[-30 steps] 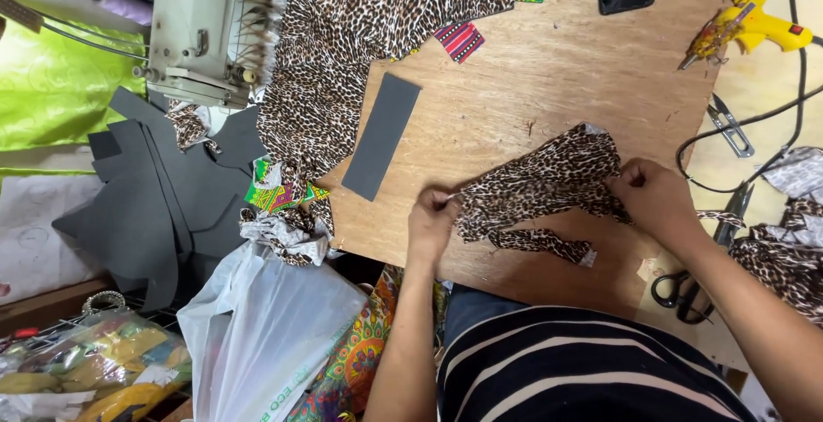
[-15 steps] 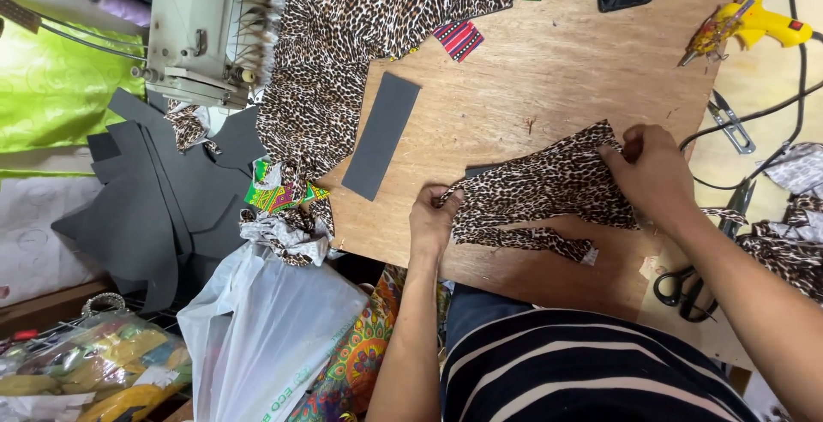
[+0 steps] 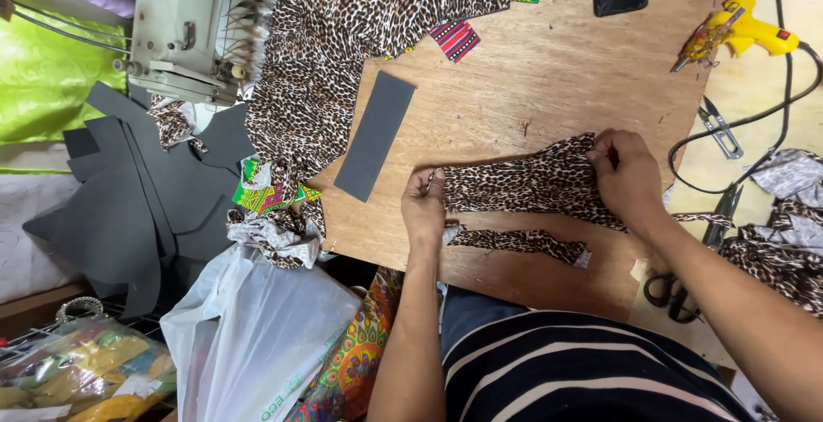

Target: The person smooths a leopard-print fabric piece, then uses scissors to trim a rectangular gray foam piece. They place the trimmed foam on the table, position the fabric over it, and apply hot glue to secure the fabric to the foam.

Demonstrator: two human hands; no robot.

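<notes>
On the near part of the wooden bench (image 3: pixel 549 88), the left hand (image 3: pixel 424 208) and right hand (image 3: pixel 630 173) close their fingers on opposite ends of a leopard-print fabric strip (image 3: pixel 523 186), which looks light, soft and floppy, best held at its edges.

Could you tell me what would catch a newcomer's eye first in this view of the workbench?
Most striking is the leopard-print fabric piece stretched flat at the middle of the plywood board, pinched by the left hand at one end and the right hand at the other. A larger heap of leopard-print cloth spills from the pale sewing machine at upper left. A yellow glue gun lies at upper right.
</notes>
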